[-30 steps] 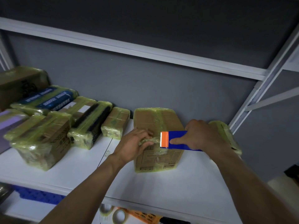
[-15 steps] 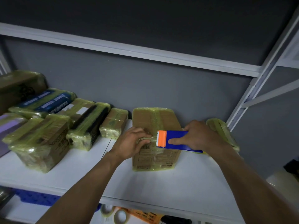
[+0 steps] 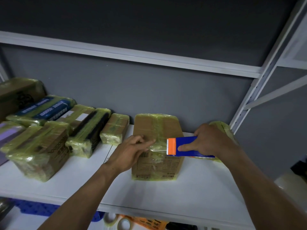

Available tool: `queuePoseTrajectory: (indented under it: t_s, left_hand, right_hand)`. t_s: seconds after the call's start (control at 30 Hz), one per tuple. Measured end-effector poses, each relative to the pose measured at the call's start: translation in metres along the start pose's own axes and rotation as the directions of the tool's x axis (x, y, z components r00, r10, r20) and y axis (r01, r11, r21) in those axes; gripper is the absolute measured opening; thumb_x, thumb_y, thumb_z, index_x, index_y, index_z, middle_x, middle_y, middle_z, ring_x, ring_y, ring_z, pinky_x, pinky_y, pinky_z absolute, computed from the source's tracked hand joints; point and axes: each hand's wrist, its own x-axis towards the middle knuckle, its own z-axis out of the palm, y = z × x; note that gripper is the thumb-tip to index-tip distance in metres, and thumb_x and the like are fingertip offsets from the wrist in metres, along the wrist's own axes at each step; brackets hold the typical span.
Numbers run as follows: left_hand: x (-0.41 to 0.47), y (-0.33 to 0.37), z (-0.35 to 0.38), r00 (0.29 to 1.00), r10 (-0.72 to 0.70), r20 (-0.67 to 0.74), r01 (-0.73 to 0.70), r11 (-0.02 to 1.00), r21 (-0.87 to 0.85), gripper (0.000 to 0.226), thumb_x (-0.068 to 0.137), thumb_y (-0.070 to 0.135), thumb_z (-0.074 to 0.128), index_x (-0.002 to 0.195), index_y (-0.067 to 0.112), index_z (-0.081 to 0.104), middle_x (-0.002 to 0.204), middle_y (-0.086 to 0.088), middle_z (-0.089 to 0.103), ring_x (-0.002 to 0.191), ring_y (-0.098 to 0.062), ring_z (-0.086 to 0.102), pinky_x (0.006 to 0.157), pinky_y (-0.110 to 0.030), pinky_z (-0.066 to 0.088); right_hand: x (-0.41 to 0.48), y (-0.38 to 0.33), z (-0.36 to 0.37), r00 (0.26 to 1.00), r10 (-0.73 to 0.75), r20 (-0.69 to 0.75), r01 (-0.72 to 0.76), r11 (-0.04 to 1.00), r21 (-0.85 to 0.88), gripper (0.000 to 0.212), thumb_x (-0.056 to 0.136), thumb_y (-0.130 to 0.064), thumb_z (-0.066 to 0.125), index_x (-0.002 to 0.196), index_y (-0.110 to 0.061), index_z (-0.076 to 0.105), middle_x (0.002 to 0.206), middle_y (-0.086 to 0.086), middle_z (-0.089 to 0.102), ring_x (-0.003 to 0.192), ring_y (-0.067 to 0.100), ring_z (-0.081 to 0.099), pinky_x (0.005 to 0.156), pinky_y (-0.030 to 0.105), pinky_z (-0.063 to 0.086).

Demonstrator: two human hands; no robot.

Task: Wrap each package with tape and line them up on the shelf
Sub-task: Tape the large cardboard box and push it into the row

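A brown cardboard package [image 3: 157,130] banded with yellowish clear tape stands on the white shelf [image 3: 191,185]. My right hand [image 3: 209,140] grips a blue tape dispenser [image 3: 187,146] with an orange cutter end, its index finger stretched along the blue side. The cutter sits against the package's front top edge. My left hand [image 3: 132,151] lies on the package's left front, its fingers reaching toward the crinkled tape beside the cutter. A roll of tape [image 3: 224,130] shows behind my right hand.
Several taped packages [image 3: 88,130] lie in rows on the shelf's left half. A grey back wall and an upper shelf board [image 3: 132,55] close the space above. A slotted upright [image 3: 259,87] stands at the right. Tape rolls [image 3: 123,223] lie below the shelf's front edge.
My left hand's fingers have stretched out along the package's edge toward the cutter. The dispenser has stayed at the package's front top edge.
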Motion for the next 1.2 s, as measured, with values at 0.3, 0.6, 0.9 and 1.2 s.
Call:
queuePoseTrajectory:
  t_s: [0.3,0.6,0.9,1.2]
  left_hand:
    - [0.01,0.01,0.006,0.986,0.085,-0.146,-0.06,0.985,0.162,0.039,0.094,0.062,0.053,0.117,0.037,0.071,0.114,0.016,0.058,0.11,-0.009,0.058,0.115,-0.035,0.031]
    - [0.026,0.024,0.019,0.98,0.153,-0.128,-0.144,0.987,0.076,0.036,0.094,0.052,0.055,0.121,0.035,0.074,0.107,0.017,0.068,0.094,-0.009,0.06,0.074,-0.033,0.056]
    - [0.025,0.019,0.017,0.973,0.159,-0.167,-0.156,0.987,0.032,0.031,0.097,0.055,0.054,0.112,0.039,0.077,0.097,0.021,0.067,0.086,-0.006,0.059,0.065,-0.028,0.052]
    - [0.019,0.008,0.006,0.967,0.186,-0.172,-0.189,0.982,0.002,0.029,0.098,0.041,0.058,0.106,0.024,0.08,0.108,0.015,0.071,0.107,-0.01,0.063,0.09,-0.028,0.052]
  right_hand:
    - [0.008,-0.002,0.006,1.0,0.004,0.026,-0.004,1.0,-0.018,0.076,0.049,-0.086,0.08,0.081,-0.019,0.065,0.07,-0.005,0.066,0.066,0.012,0.066,0.055,0.026,0.047]
    - [0.007,0.002,0.009,0.999,-0.002,0.033,0.002,1.0,-0.004,0.074,0.054,-0.085,0.079,0.086,-0.021,0.06,0.076,-0.007,0.065,0.07,0.01,0.066,0.062,0.026,0.052]
    - [-0.001,0.007,0.013,0.999,-0.02,0.033,0.018,0.999,0.048,0.066,0.058,-0.084,0.078,0.082,-0.024,0.063,0.073,-0.009,0.065,0.067,0.009,0.065,0.055,0.02,0.045]
    - [-0.009,0.026,0.004,0.999,-0.004,-0.034,0.004,1.0,0.007,0.073,0.053,-0.091,0.072,0.084,-0.027,0.06,0.076,-0.013,0.065,0.067,0.01,0.064,0.056,0.018,0.046]
